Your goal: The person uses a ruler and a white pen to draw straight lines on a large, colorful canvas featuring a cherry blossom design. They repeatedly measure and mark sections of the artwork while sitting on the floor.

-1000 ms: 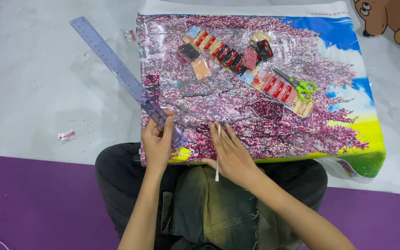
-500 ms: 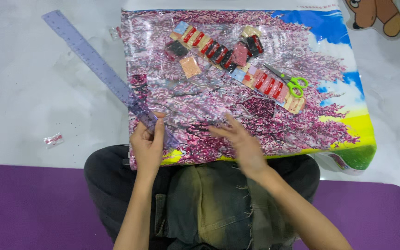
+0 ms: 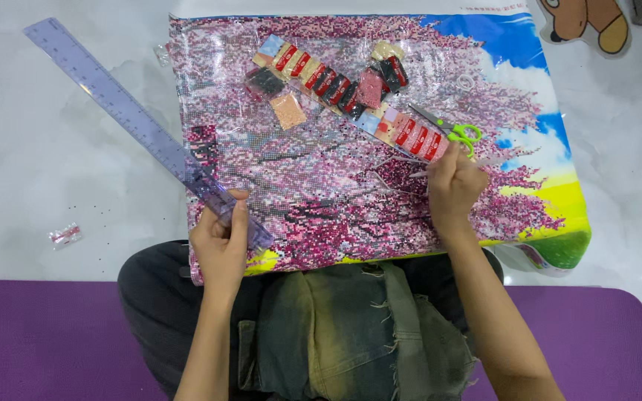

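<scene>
A mosaic canvas [image 3: 321,193] with pink blossom, blue sky and a yellow corner lies on the floor before my knees. My left hand [image 3: 221,234] grips the near end of a long see-through purple ruler [image 3: 120,111], which slants off the canvas's left edge. My right hand [image 3: 453,186] rests on the right half of the canvas, closed on a thin white stick whose tip [image 3: 416,173] pokes out to the left. Just above that hand lie green-handled scissors [image 3: 455,132]. A row of small bead packets [image 3: 339,89] stretches up-left from the scissors.
A small clear packet [image 3: 65,235] lies on the white marble floor [image 3: 53,178] at the left. A purple mat [image 3: 39,341] runs under my legs. A brown bear cut-out [image 3: 581,22] sits at the top right.
My right hand has moved from the canvas's near edge up and to the right, ending just below the scissors. My left hand has stayed on the ruler's near end.
</scene>
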